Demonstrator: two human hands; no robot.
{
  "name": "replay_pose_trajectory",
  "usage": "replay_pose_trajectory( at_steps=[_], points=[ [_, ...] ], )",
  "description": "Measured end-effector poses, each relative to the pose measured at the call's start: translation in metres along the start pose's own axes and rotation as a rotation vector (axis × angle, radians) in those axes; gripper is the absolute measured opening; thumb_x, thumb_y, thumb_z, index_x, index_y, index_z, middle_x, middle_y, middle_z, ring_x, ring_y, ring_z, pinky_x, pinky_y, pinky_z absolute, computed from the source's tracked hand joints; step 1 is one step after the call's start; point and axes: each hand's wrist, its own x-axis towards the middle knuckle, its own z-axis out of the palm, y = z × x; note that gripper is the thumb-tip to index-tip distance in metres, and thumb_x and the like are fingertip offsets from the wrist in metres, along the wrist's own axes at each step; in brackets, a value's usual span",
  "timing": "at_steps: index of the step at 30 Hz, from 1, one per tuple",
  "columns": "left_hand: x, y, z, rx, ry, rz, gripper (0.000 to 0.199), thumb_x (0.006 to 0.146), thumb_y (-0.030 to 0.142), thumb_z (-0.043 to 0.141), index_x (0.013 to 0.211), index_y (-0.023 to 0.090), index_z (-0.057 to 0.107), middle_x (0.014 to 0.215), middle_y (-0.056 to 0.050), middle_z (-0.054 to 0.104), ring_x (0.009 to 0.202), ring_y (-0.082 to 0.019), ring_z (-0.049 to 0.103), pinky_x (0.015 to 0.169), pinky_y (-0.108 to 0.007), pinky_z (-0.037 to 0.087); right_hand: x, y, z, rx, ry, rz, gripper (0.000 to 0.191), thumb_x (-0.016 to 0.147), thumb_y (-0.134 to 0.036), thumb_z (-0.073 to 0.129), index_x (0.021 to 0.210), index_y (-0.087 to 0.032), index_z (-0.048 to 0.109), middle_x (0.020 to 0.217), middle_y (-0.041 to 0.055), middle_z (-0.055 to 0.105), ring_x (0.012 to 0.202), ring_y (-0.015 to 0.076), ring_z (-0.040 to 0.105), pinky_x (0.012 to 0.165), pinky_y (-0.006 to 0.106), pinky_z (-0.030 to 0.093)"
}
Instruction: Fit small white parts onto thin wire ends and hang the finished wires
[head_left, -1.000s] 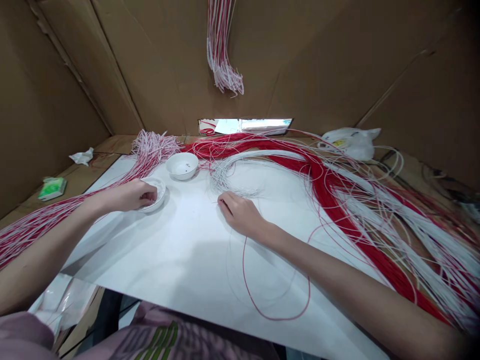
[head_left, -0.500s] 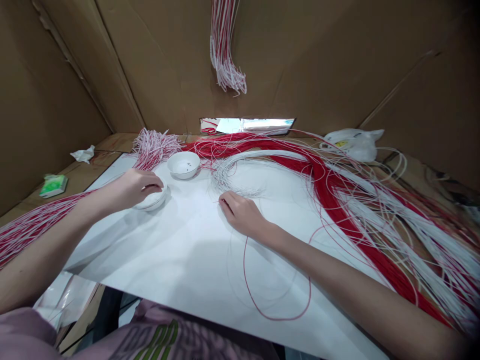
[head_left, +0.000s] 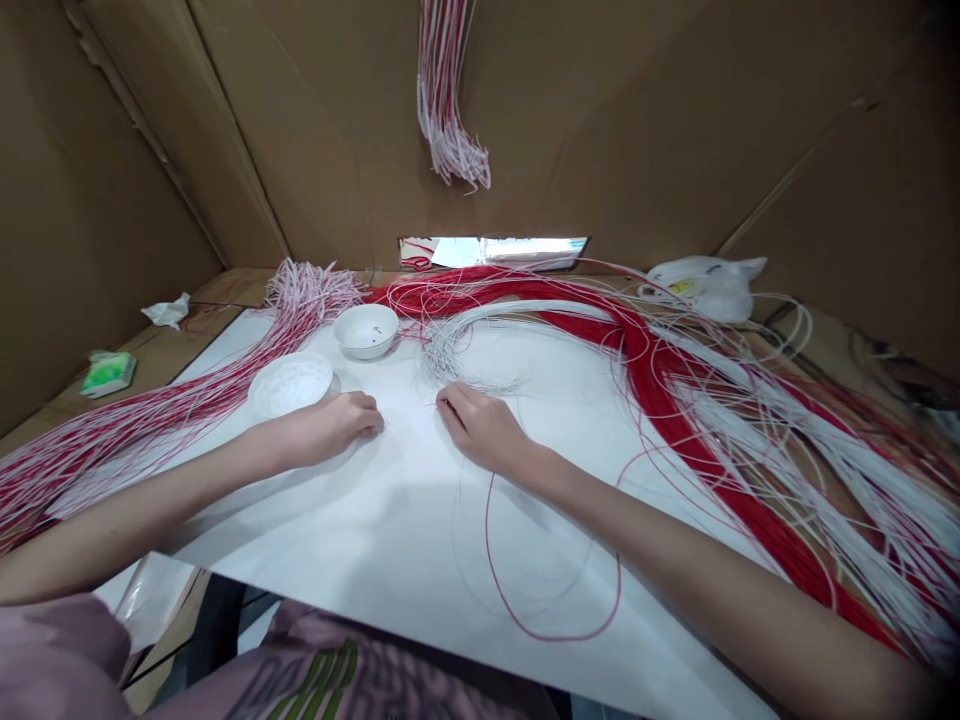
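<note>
My left hand (head_left: 343, 425) is closed in a pinch over the white board, just right of a white bowl (head_left: 259, 378) filled with small white pieces. Whatever its fingertips hold is hidden or too small to make out. Farther right, my right hand (head_left: 480, 425) pinches the end of a thin red wire (head_left: 489, 560), and a short tip pokes out past the fingers. This wire runs under my wrist and loops over the board, with a fainter pale strand beside it. A second white bowl (head_left: 360, 345) behind holds a few dark specks.
A white board (head_left: 420, 530) covers the worktop. Bundles of red wires (head_left: 652, 400) and white wires (head_left: 540, 308) curve along the back and right. Red-and-white strands (head_left: 150, 430) lie left; another bunch (head_left: 450, 130) hangs from the cardboard wall. A plastic bag (head_left: 705, 290) sits back right.
My left hand has come out of the bowl of white pieces and moved right and slightly toward me, uncovering the bowl. My right hand stays where it was.
</note>
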Motion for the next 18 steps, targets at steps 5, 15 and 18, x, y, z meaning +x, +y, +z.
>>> replay_pose_trajectory(
  at_steps=[5, 15, 18],
  points=[
    [-0.012, -0.008, -0.036, 0.082, 0.112, -0.068, 0.029, 0.096, 0.024, 0.042, 0.099, 0.015, 0.069, 0.099, -0.012, 0.069, 0.089, -0.021, 0.065, 0.08, -0.03, 0.049, 0.0, 0.001, 0.001, -0.008, 0.006, -0.017, 0.016, 0.099, -0.019, 0.04, 0.096, -0.017, 0.055, 0.094, 0.0046, 0.063, 0.079, 0.0157, 0.058, 0.067, 0.027, 0.035],
    [-0.042, -0.065, -0.059, 0.06, -0.262, -0.376, 0.018, 0.082, 0.023, 0.052, 0.083, 0.017, 0.069, 0.071, -0.003, 0.069, 0.06, -0.015, 0.058, 0.058, -0.022, 0.04, 0.0, 0.002, 0.002, -0.008, 0.011, -0.024, 0.016, 0.099, -0.019, 0.04, 0.096, -0.017, 0.055, 0.095, 0.0049, 0.063, 0.079, 0.0152, 0.057, 0.066, 0.027, 0.035],
    [-0.04, -0.071, -0.055, 0.023, -0.219, -0.345, 0.023, 0.084, 0.025, 0.05, 0.079, 0.016, 0.071, 0.072, -0.003, 0.07, 0.061, -0.014, 0.058, 0.06, -0.022, 0.04, 0.0, 0.002, 0.002, -0.012, 0.007, -0.016, 0.016, 0.099, -0.019, 0.04, 0.095, -0.017, 0.055, 0.094, 0.0046, 0.063, 0.078, 0.0151, 0.057, 0.066, 0.027, 0.035]
  ],
)
